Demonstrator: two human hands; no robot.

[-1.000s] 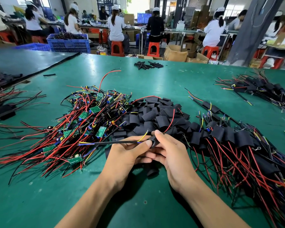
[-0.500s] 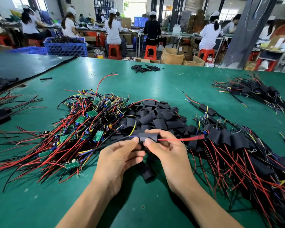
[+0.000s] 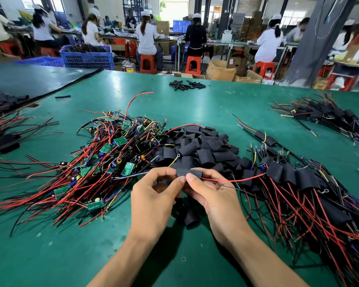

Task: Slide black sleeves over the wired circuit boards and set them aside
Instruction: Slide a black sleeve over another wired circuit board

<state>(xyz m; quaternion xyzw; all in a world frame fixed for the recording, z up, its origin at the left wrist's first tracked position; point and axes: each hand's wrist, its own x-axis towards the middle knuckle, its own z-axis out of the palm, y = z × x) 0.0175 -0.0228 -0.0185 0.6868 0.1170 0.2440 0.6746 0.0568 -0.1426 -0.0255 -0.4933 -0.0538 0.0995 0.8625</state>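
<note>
Both hands pinch one black sleeve (image 3: 189, 172) between thumb and fingertips, the left hand (image 3: 153, 195) on its left end and the right hand (image 3: 214, 195) on its right end, fingers curled close round it. It hangs just above the table (image 3: 195, 104), in front of the sleeve heap (image 3: 197, 148).

A second ago the fingers met at the sleeve's mouth, with the wires all trailing left. Now the sleeve lies flat across both grips, and a red wire (image 3: 232, 180) with a thin black one beside it runs out of its right end toward the finished pile (image 3: 298, 183). The board cannot be seen, so I judge it is inside. This piece looks all but done, with only a final seating and the setting aside left.

Counts:
- Two hands, one sleeve held.
- One stray sleeve (image 3: 192, 219) on the table under the hands.
- One heap of bare boards (image 3: 112, 150) on the left, one heap of loose sleeves in the middle and one finished pile on the right. The pieces in each are too many and too tangled to count.
- Two sleeved pieces (image 3: 265, 138) lying apart behind the finished pile.
- Two more wired heaps, one far right (image 3: 323, 114) and one at the left edge (image 3: 2, 131).
- One small cluster of black tubes (image 3: 187, 85) at the far edge.
</note>
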